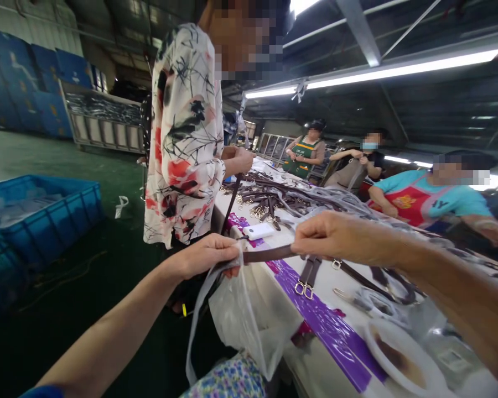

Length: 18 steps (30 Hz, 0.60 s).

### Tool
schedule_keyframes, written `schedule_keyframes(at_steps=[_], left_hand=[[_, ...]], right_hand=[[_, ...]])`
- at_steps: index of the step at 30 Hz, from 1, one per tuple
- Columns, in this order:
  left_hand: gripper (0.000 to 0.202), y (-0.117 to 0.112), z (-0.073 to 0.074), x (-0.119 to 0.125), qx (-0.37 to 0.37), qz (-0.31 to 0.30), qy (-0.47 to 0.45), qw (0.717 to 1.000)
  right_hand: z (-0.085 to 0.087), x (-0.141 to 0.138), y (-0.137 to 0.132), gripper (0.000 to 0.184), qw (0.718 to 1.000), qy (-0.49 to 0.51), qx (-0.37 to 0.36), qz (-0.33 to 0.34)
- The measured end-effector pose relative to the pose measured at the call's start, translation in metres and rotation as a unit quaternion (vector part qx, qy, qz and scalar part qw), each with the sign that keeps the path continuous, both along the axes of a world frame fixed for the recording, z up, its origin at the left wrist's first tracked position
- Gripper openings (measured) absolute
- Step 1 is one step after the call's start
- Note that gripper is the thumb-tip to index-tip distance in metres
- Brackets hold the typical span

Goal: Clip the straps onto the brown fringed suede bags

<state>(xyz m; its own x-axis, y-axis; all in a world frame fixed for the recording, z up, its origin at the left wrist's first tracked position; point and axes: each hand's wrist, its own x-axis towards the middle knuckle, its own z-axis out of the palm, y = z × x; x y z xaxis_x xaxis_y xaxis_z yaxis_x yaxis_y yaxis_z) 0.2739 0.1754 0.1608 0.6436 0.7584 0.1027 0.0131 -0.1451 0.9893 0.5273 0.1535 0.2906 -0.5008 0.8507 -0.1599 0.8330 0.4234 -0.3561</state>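
My left hand (205,255) is closed, pinching the mouth of a clear plastic bag (240,320) that hangs down below it. My right hand (336,236) is closed on a dark brown strap (268,254), whose end reaches to the bag's mouth at my left hand. Both hands hover over the near end of a long white table (315,287). More brown straps with metal clasps (305,279) lie just below my right hand.
A purple strip (327,326) runs along the table. A white small device (258,231) and a heap of straps (282,199) lie further on. A person in a patterned blouse (182,138) stands at the left edge; three others work across. Blue crates (41,213) stand on the floor.
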Motion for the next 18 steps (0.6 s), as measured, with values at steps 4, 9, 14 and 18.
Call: schedule_keyframes(at_steps=[4, 9, 14, 18], left_hand=[[0.048, -0.004, -0.010, 0.028, -0.025, -0.070, -0.023, 0.997], [0.052, -0.009, -0.017, 0.022, -0.034, -0.106, -0.006, 0.994], [0.049, -0.007, -0.011, 0.011, -0.045, -0.031, 0.007, 0.998], [0.052, -0.008, -0.008, 0.029, -0.026, -0.053, -0.001, 0.998]], right_hand=[[-0.022, -0.036, -0.009, 0.031, 0.997, -0.015, 0.017, 0.068], [-0.027, -0.011, -0.012, 0.019, 0.988, 0.033, -0.144, 0.036], [-0.018, 0.042, -0.005, 0.032, 0.978, 0.119, -0.170, -0.023], [-0.025, 0.026, -0.008, 0.028, 0.995, 0.059, -0.072, -0.028]])
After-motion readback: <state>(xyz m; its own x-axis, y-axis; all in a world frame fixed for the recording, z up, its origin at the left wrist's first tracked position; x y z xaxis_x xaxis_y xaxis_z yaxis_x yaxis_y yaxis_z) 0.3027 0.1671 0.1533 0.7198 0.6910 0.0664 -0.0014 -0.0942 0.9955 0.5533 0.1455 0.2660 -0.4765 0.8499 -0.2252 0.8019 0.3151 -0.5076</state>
